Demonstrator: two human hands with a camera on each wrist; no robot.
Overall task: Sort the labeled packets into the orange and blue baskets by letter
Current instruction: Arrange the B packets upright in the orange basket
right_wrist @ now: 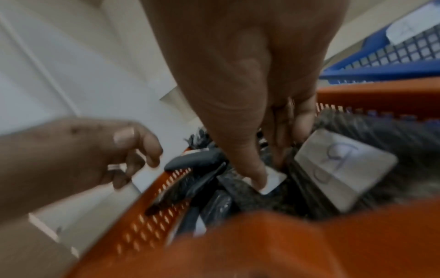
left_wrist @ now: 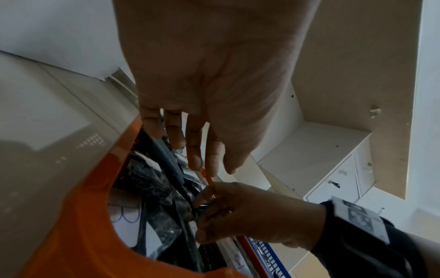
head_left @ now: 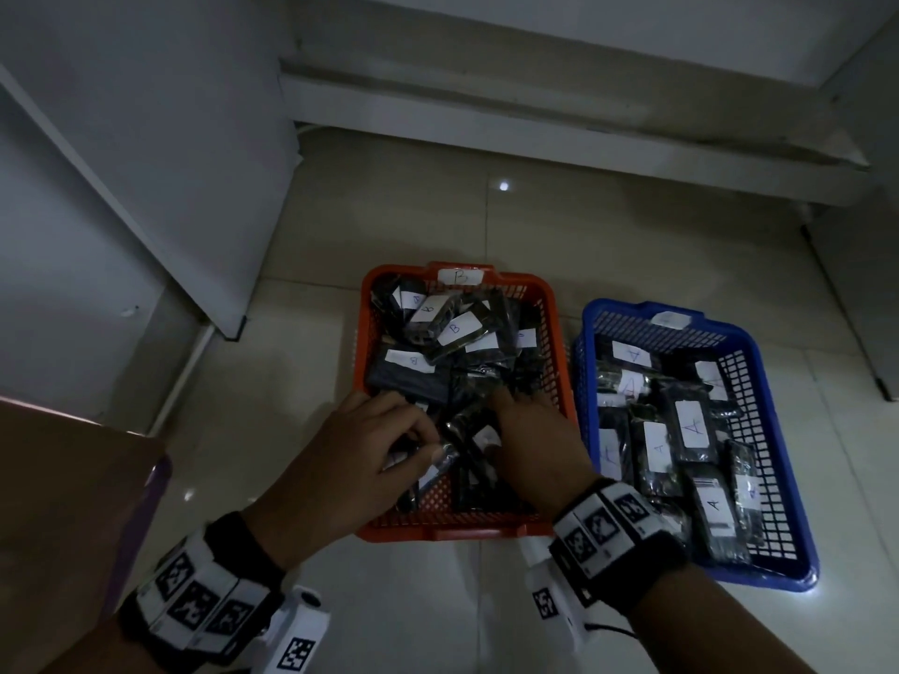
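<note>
Two hands: both reach into the near end of the orange basket (head_left: 548, 328), which sits on the tiled floor (head_left: 438, 211).
Left hand (head_left: 350, 459): at the basket's near left corner, fingers curled; the head view suggests thumb and fingers pinching the end of a dark packet (head_left: 440, 462), but the wrist views are too blurred to confirm, so the grip cannot be told for sure.
Right hand (head_left: 532, 440): fingers pointing down among the packets, thumb tip pressing on a small white label (right_wrist: 271, 181); whether the fingers are closed round a packet cannot be told.
Wrists: each carries a black band with white marker blocks (head_left: 603, 522).
Orange basket contents: a loose pile of dark packets with white labels marked B (head_left: 457, 328), several overlapping and tilted.
Orange basket tag: a white B tag (head_left: 459, 276) on the far rim.
Blue basket (head_left: 778, 430): just beside the orange one on its right, holding dark packets with labels marked A (head_left: 693, 425).
Blue basket tag: a white tag on the far rim (head_left: 669, 318), letter too faint to read.
Near left: a brown cardboard edge (head_left: 63, 479).
Far: white cabinet panels (head_left: 121, 138) and a low shelf (head_left: 535, 114) stand beyond the baskets.
</note>
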